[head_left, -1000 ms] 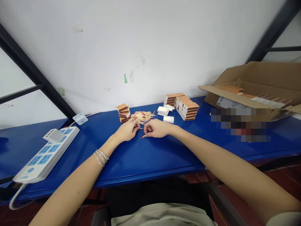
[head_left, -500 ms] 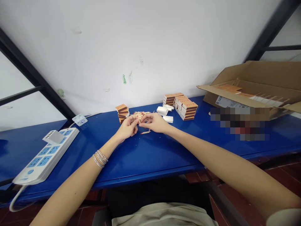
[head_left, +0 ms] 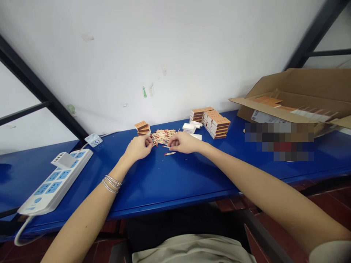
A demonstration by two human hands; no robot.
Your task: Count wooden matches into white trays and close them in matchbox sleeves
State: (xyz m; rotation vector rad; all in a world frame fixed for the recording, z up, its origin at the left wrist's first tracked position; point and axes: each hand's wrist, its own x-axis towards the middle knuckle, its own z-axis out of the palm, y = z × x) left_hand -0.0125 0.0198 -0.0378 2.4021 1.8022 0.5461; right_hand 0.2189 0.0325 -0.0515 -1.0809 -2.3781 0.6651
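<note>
A loose pile of wooden matches [head_left: 163, 136] with dark red heads lies on the blue table [head_left: 175, 179]. My left hand [head_left: 139, 147] is at the pile's left edge, thumb and fingers drawn together; what is between them, if anything, is too small to make out. At the right edge, my right hand [head_left: 184, 143] pinches a match [head_left: 166, 147], its head pointing left. A couple of separate matches [head_left: 169, 153] lie just in front of the pile. Behind my left hand is a small stack of brown matchboxes [head_left: 142, 126]. White inner trays [head_left: 189, 127] sit behind my right hand, which partly hides them.
Stacked matchboxes [head_left: 216, 124] stand at the back right. Further right is an open cardboard box [head_left: 287, 84] with its flaps spread, beside a pixelated patch. A white power strip [head_left: 56, 182] lies at the left. The white wall [head_left: 175, 54] rises behind the table.
My hands were together in front of the pile and have moved apart, the left one leftward and the right one slightly right. More of the match pile now shows between them.
</note>
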